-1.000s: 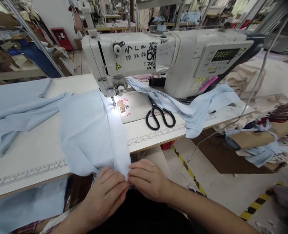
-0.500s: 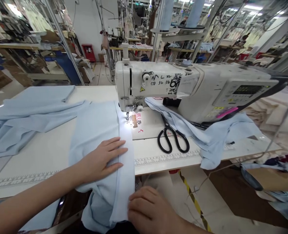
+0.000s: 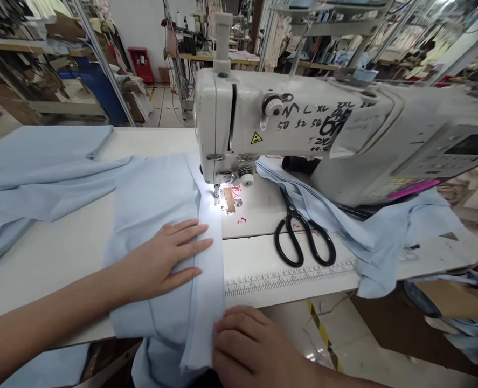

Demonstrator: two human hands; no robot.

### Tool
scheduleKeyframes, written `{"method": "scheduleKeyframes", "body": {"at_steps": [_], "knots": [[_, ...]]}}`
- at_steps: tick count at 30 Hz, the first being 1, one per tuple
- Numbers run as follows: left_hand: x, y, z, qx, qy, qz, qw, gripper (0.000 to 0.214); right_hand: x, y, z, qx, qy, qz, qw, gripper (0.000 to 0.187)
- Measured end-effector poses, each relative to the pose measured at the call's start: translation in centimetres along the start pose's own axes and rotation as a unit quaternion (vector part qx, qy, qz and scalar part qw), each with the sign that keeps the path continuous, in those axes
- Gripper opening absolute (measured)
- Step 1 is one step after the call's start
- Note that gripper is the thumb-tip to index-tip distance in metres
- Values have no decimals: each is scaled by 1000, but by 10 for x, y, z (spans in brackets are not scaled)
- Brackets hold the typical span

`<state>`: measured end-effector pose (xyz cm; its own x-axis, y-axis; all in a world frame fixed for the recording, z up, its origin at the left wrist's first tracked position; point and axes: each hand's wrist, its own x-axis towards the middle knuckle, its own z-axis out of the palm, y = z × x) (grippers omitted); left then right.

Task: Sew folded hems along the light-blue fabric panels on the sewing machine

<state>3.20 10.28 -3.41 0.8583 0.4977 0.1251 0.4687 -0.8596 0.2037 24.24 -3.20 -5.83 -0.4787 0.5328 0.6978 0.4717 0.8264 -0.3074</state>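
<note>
Light blue fabric [image 3: 153,188] lies on the table, its folded edge strip running under the presser foot [image 3: 216,195] of the sewing machine [image 3: 287,118]. My left hand [image 3: 174,258] rests flat on this fabric with the fingers spread, fingertips on the strip just in front of the needle area. Nearer to me, at the table's front edge, my right hand [image 3: 250,345] is closed with curled fingers on the right border of the strip. Its thumb and the exact pinch are hidden. The lower part of the fabric hangs over the front edge in loose folds.
Black-handled scissors [image 3: 299,231] lie right of the needle, partly under a narrow blue fabric piece [image 3: 368,242]. A printed ruler [image 3: 287,277] runs along the table front. More blue fabric [image 3: 40,178] is heaped on the left. Behind stands a red box [image 3: 140,64].
The view has moved closer to the machine and tilted down. Both hands keep nearly the same hold on the fabric, with the left still flat and the right still closed at the edge.
</note>
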Motion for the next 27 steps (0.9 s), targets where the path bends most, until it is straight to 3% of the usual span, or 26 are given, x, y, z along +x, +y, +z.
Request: {"method": "scheduleKeyframes", "body": {"at_steps": [3,10,17,27], "knots": [[6,0,0,17,6,5,1000,44,6,9,-3,6,-26,-4,1000,19],[8,27,10,-8,53,-46,998,38,23,30,-14,28,-135,21,990,14],[18,-7,8,-1,44,-20,999,40,38,54,-14,12,-183,14,983,20],[42,-32,-2,9,14,-21,1000,43,55,88,-13,-24,-160,16,987,25]]}}
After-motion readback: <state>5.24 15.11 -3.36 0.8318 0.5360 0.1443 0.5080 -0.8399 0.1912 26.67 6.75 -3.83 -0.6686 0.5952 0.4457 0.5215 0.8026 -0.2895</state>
